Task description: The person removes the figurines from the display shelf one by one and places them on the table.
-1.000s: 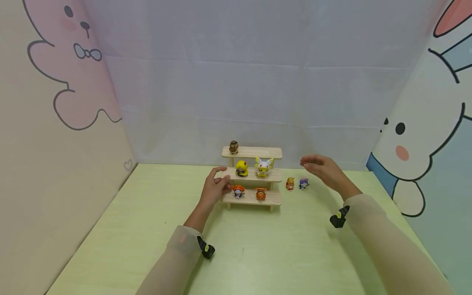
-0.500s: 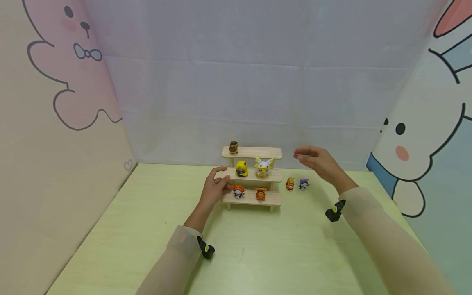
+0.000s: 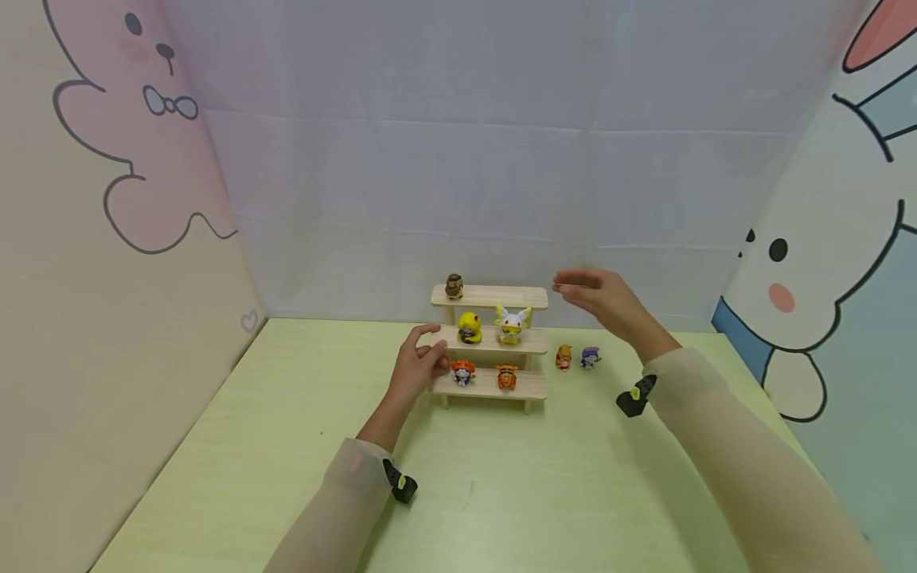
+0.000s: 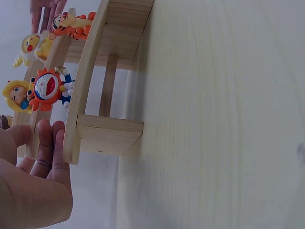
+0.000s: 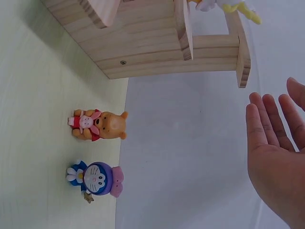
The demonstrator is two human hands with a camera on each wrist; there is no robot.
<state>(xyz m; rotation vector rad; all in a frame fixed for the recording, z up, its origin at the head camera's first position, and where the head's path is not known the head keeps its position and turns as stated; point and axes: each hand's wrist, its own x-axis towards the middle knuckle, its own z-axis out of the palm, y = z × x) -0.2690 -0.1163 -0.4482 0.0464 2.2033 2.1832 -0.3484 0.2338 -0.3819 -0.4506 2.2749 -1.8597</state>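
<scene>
A three-tier wooden display stand (image 3: 526, 386) is at the back of the table. My left hand (image 3: 414, 372) grips the left end of its middle board, thumb above and fingers beneath, as the left wrist view shows. Beside those fingers, an orange-hooded Doraemon figurine (image 4: 47, 88) sits on the lowest board with a tiger figurine (image 4: 78, 28). On the middle board are a yellow-haired figurine (image 3: 469, 327) and a white-and-yellow one (image 3: 512, 325). A brown owl figurine (image 3: 454, 286) occupies the top board's left end. My right hand (image 3: 605, 301), fingers straight and holding nothing, hovers just off the top board's right end.
Right of the stand, a bear figurine (image 5: 107, 125) in red and a purple-hooded Doraemon figurine (image 5: 95, 179) stand on the table (image 3: 458, 493). A pale cloth wall (image 3: 501, 183) rises behind, with printed side panels (image 3: 788, 302) left and right.
My right hand has moved left and upward, closer to the top board's right end. The left hand, the stand and the figurines have stayed put.
</scene>
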